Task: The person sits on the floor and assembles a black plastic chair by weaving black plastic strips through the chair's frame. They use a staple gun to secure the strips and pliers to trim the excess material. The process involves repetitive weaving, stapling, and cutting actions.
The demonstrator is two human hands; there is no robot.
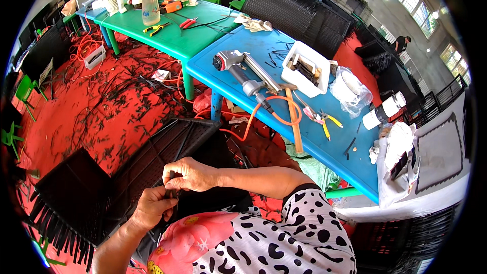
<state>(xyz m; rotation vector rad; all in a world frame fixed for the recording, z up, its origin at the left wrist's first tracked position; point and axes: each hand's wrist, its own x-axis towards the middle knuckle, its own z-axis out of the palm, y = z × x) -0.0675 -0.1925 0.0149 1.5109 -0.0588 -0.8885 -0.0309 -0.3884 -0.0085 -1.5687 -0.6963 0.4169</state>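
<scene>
Both of my hands are closed on a black strip [172,193] in front of my body. My right hand [193,174] pinches its upper part, with the thumb and fingers pressed together. Just below and to the left, my left hand [153,207] grips it lower down, almost touching the right. Fingers cover much of the strip, so its full length cannot be made out. Beneath and beyond the hands lies a black woven wicker piece [127,180], with a fringe of loose strips [63,223] hanging along its left side.
On the blue table [324,127] lie an air nailer [246,73] with an orange hose [284,122], a hammer [294,122], yellow-handled pliers [327,127] and a white bin [307,68]. A green table [167,35] adjoins it. Black scraps cover the red floor [91,106].
</scene>
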